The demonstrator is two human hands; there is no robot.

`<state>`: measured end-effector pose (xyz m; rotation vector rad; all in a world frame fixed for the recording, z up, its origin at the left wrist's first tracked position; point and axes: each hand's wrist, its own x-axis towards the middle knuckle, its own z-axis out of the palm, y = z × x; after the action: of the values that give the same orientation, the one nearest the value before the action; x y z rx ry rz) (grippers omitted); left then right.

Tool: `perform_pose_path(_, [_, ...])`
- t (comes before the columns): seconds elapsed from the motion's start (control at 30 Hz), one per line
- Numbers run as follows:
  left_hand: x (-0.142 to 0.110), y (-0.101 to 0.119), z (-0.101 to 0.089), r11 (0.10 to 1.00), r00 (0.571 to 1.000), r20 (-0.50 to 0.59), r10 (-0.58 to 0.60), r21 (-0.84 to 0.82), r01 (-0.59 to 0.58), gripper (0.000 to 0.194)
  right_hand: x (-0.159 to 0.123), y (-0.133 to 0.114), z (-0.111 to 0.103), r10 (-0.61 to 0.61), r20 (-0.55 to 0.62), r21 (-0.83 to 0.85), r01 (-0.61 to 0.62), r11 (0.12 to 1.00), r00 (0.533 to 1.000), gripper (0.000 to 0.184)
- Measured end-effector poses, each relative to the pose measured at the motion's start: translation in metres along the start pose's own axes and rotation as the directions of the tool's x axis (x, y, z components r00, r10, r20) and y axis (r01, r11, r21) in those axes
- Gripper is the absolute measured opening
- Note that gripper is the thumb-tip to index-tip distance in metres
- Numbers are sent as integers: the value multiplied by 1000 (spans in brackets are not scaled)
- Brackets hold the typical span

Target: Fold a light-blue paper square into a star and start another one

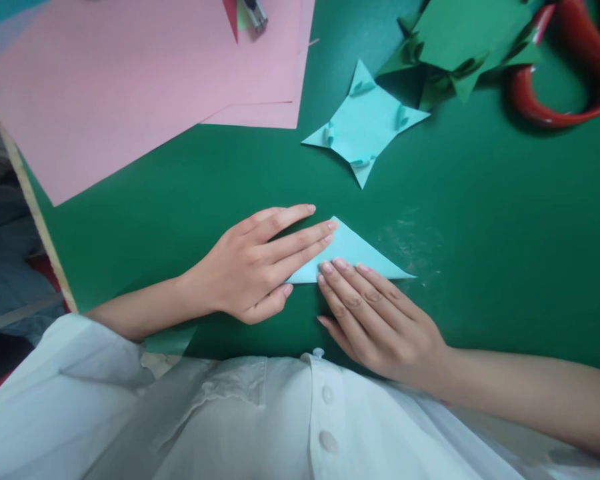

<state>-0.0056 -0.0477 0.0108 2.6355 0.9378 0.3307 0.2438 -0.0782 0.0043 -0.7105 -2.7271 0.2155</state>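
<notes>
A light blue sheet of paper (356,252), folded into a triangle, lies flat on the green table with its long edge towards me. My left hand (260,263) rests over its left part, fingers stretched out, with fingertips near the top corner. The fingertips of my right hand (383,313) press on the long lower edge near the middle, fingers straight and side by side. Both hands lie flat and neither grips the paper. The left corner is hidden under my left hand. Beyond the triangle lies a light blue four-pointed paper star (367,123) with small curled bits at its points.
Pink paper sheets (145,87) cover the far left, with a metal-tipped tool (255,15) on them. At the far right are a layered green paper shape (473,33) and red-handled scissors (530,113). The green table's (510,220) left edge is visible.
</notes>
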Motion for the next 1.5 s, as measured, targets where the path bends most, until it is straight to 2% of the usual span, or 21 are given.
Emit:
perform_pose_path(0.13, [1, -1, -1, 1000, 1000, -12, 21, 15, -21, 64, 1, 0, 2, -37, 2, 12, 37, 999, 999, 54])
perform_pose_path(0.37, [-2, 0, -2, 999, 999, 40, -31, -18, 31, 63, 3, -1, 9, -113, 17, 171, 109, 979, 993, 44])
perform_pose_path(0.57, [-3, -1, -1, 999, 997, 61, -38, -11, 39, 62, 4, -1, 12, -143, 26, 174, 136, 975, 989, 45])
perform_pose_path(0.87, [-3, -5, -1, 999, 999, 21, -26, 20, 26, 59, 12, -4, 15, -118, 92, 178, 100, 979, 989, 42])
perform_pose_path(1.13, [-3, -5, 3, 998, 998, -19, -52, 25, 53, 50, 19, -8, 24, -211, 78, 250, 186, 950, 974, 45])
perform_pose_path(1.3, [-1, -9, 3, 994, 998, -56, 32, 102, -26, 45, 18, -8, 18, -185, -33, 173, 188, 967, 982, 36])
perform_pose_path(1.37, [0, -10, 3, 990, 996, -63, 69, 130, -60, 48, 15, -9, 15, -168, -90, 109, 178, 978, 982, 35])
perform_pose_path(1.5, [0, -11, 1, 981, 994, -36, 103, 169, -95, 55, 10, -9, 10, -130, -123, 30, 135, 990, 984, 39])
